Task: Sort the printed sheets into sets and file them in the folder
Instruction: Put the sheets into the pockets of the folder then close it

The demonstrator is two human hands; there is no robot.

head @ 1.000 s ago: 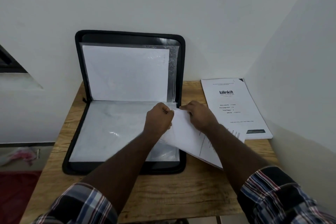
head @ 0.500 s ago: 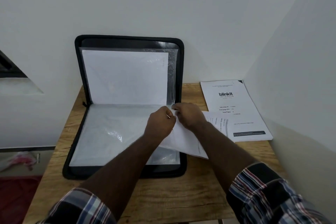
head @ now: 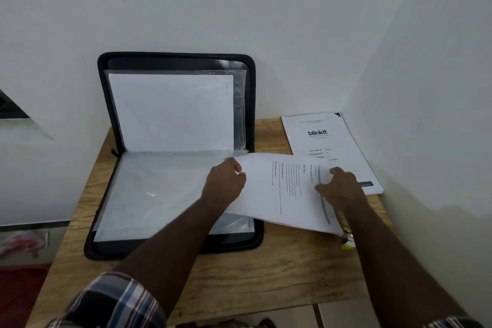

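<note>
We see the black zip folder (head: 106, 245) open on the wooden table (head: 266, 274), spine running 9-to-3 across the view. Its lid half stands upright against the white wall (head: 239, 8) at 12 o'clock; the base half lies flat toward 6.

A clear sleeve in the lid (head: 239, 104) holds a white sheet (head: 170, 112), long axis vertical. More clear sleeves (head: 149, 194) lie flat on the base half.

Printed sheets (head: 279, 189) sit at the folder's 3 o'clock edge, overlapping its right border and the table. Long axis runs roughly 9-to-3, tilted a bit clockwise. Text lines run 12-to-6, so the page is turned sideways to us, header end toward 3.

Left hand (head: 226, 184) grips the sheets at their left corner near the spine, fingers curled, thumb on top. Right hand (head: 340, 186) is on the header end of the sheets, fingers bent and slightly spread; whether they're pinching the edge or just pressing, we can't tell — motion blur.

The "blinkit" cover stack (head: 327, 141) lies at 2 o'clock in the table corner, long axis 12-to-6, text upright to us, lower part under the held sheets and right hand.

A small yellow object (head: 347, 246) lies at 4 o'clock beside the right forearm, just past the sheets' lower corner. Plaid sleeves (head: 111, 301) at the bottom edge.
</note>
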